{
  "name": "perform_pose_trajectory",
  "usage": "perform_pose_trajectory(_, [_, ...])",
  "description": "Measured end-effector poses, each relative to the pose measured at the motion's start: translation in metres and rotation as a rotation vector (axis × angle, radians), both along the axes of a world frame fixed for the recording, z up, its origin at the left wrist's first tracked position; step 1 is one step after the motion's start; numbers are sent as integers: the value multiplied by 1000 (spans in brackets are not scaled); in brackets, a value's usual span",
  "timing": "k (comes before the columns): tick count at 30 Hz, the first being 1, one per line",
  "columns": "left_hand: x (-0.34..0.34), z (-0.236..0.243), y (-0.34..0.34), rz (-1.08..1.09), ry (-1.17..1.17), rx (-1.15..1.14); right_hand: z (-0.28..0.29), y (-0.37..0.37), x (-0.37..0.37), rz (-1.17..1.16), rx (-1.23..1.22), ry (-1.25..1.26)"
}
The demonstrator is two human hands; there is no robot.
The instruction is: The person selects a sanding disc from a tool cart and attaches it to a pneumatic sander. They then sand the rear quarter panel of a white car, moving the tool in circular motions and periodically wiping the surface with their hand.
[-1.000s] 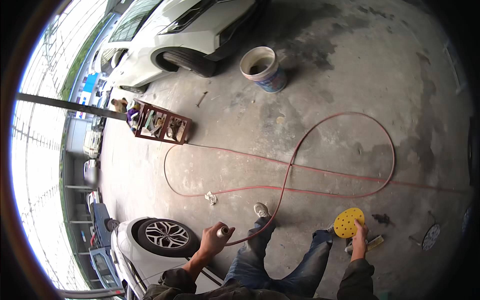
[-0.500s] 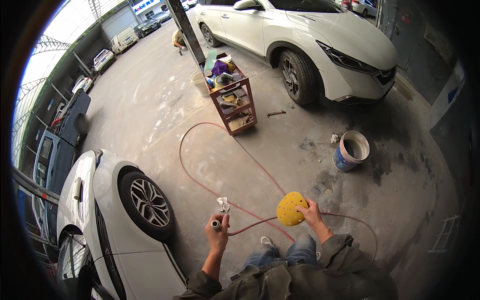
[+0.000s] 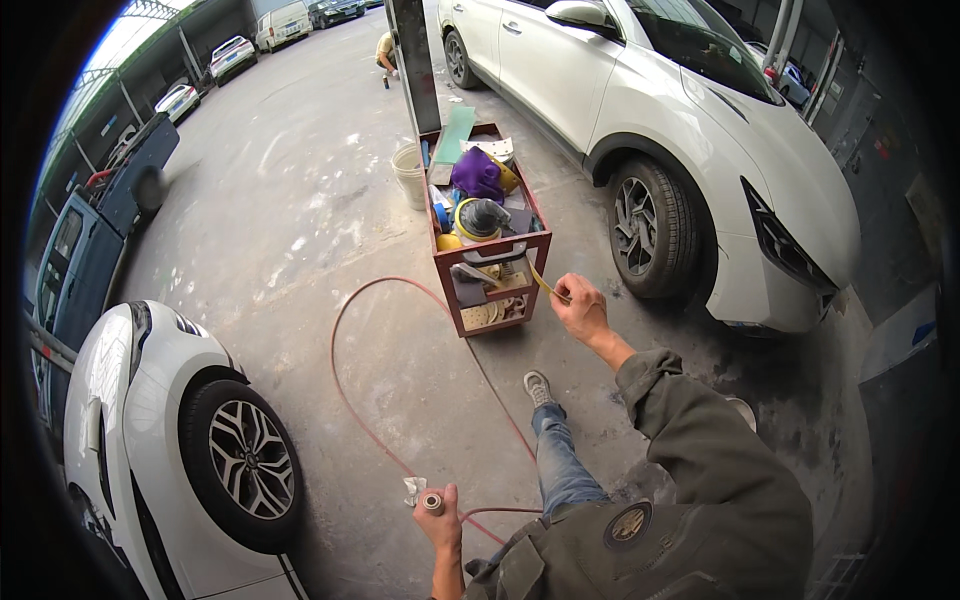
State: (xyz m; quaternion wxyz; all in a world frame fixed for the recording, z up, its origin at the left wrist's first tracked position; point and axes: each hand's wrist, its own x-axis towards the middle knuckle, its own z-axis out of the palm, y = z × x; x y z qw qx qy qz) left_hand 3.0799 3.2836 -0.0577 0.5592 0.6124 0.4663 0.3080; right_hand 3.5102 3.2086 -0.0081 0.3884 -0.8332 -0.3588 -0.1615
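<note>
My left hand (image 3: 442, 525) is closed round the metal coupling (image 3: 433, 503) at the end of a red hose (image 3: 334, 345), which loops across the floor. My right hand (image 3: 582, 308) reaches forward, pinching a yellow sanding disc (image 3: 545, 283) turned nearly edge-on. That disc is close to the front right corner of a red tool cart (image 3: 538, 243); whether they touch I cannot tell. On the cart's top lie a crumpled purple thing (image 3: 477, 174), a green sheet (image 3: 456, 132) and a black-topped round thing (image 3: 483, 218). Lower shelves hold pale discs and other items.
A white car (image 3: 560, 65) stands to the right, and another white car's front wheel (image 3: 253, 460) is at left. Beside the cart are a white bucket (image 3: 408, 178) and a metal post (image 3: 415, 70). A person (image 3: 385, 52) crouches far back. Crumpled white paper (image 3: 413, 489) lies near my left hand.
I have stepped forward to the cart, one foot ahead. My right hand has carried the sanding disc up and forward, turning it edge-on. My left hand still grips the coupling.
</note>
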Motion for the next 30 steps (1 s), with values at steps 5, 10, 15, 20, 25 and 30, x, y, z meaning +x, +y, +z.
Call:
perform_pose_trajectory(5, [183,-5,32,136,12,-185,-56,125,209,56,-49,-31])
perform_pose_trajectory(10, [275,63,44,2,95,-239,-92,207,303,55,-214,-2])
perform_pose_trajectory(15, [308,65,61,258,26,-354,-88,242,272,261,-316,124])
perform_pose_trajectory(20, [329,77,73,356,-3,-322,-105,261,283,315,-497,284])
perform_pose_trajectory(25, [324,74,63,441,-64,-418,-57,255,273,316,-74,558])
perform_pose_trajectory(30, [336,66,62,406,-158,-427,-22,230,251,338,584,1940])
